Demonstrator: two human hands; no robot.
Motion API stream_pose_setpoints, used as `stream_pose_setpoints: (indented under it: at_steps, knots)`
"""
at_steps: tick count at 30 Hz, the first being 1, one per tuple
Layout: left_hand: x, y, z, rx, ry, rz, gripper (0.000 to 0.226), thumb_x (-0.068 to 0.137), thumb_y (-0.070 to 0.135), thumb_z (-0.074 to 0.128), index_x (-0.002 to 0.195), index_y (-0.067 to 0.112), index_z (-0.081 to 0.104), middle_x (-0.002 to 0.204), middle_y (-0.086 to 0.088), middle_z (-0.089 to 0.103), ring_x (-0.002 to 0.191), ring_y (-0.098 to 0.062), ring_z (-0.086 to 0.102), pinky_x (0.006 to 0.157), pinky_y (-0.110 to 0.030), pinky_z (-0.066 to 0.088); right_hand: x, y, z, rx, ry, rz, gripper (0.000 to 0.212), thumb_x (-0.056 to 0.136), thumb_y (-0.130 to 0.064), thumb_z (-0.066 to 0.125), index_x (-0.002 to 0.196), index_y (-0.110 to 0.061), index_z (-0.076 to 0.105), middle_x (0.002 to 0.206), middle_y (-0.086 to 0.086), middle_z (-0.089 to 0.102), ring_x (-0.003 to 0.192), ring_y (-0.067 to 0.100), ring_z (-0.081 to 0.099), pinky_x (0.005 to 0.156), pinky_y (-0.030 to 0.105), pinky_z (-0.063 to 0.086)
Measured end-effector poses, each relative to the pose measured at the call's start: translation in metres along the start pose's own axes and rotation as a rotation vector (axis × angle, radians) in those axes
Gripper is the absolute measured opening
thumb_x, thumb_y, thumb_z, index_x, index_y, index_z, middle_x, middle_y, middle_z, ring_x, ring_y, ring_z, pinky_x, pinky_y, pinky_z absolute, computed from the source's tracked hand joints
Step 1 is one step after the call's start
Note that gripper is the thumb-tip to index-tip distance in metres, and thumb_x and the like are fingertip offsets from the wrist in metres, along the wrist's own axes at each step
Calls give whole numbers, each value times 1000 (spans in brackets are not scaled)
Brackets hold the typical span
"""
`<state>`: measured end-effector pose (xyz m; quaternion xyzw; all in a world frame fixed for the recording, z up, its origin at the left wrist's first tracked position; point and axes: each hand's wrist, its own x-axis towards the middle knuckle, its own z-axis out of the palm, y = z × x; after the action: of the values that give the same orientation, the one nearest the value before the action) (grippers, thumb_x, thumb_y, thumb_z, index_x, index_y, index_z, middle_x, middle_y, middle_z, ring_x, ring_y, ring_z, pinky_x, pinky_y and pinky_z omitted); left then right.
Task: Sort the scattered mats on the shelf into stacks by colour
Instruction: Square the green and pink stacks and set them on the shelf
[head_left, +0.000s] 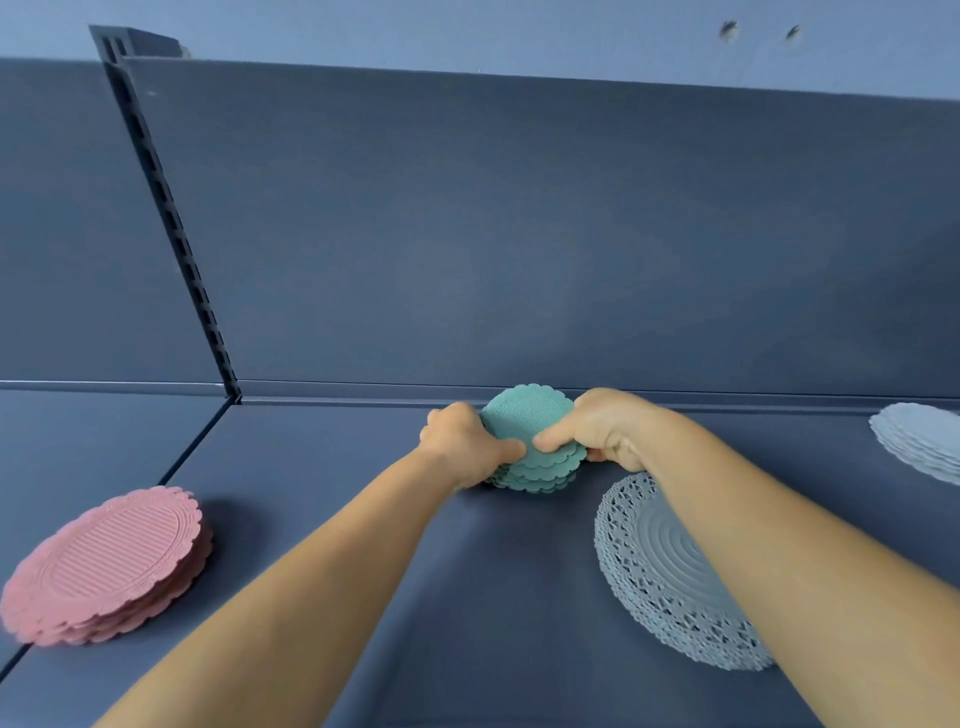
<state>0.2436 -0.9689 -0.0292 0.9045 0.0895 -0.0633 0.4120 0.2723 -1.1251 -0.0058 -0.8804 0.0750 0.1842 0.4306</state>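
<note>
Dark blue-grey shelf (363, 597), matte, with an upright back panel of the same colour rising behind and a slotted upright strip (171, 228) running down to a seam at about 10 o'clock. Directly on the shelf: a stack of pink oval scalloped mats (104, 566) at 8 o'clock, lying across the seam between two shelf boards; a stack of teal round scalloped mats (535, 457) near the back edge at centre, held at both sides; a stack of grey lacy round mats (654, 566) at 4 o'clock, partly hidden under a forearm; a stack of pale grey scalloped mats (924, 441) at 3 o'clock, cut off by the frame edge.
</note>
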Motion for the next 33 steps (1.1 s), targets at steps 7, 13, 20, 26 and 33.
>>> stream_pose_setpoints:
  at_steps: [7,13,20,26,33]
  knots:
    - [-14,-7,-8,-370,-43,81,79,71,18,79,136,17,34,117,0,56,106,-19,58,87,-30,50,-14,-1,7,205,-11,-133,51,67,3,76,110,-17,59,112,2,68,108,22,62,103,38,46]
    - [-35,-17,-22,-443,55,276,41,76,0,68,108,17,48,96,1,60,84,-15,58,70,-26,50,-41,-7,38,480,42,-271,45,70,14,60,100,-19,56,98,6,63,91,22,59,76,31,48]
    - [-51,-28,-24,-475,45,307,43,79,3,66,111,23,44,98,5,59,87,-14,57,75,-27,49,-58,-8,58,557,100,-293,70,72,8,59,132,-25,45,122,3,53,102,21,55,74,26,44]
    - [-51,-29,-20,-306,67,387,34,87,10,55,114,20,38,116,-2,52,94,-16,51,64,-17,40,-71,-6,64,424,122,-267,66,81,-2,51,138,-30,33,117,-1,50,96,14,48,66,21,38]
    - [-46,-31,-19,-289,36,391,41,86,5,52,118,20,30,122,-7,46,103,-21,50,71,-22,43,-74,-4,70,321,204,-308,62,85,-1,42,137,-32,30,122,0,50,92,12,47,59,18,35]
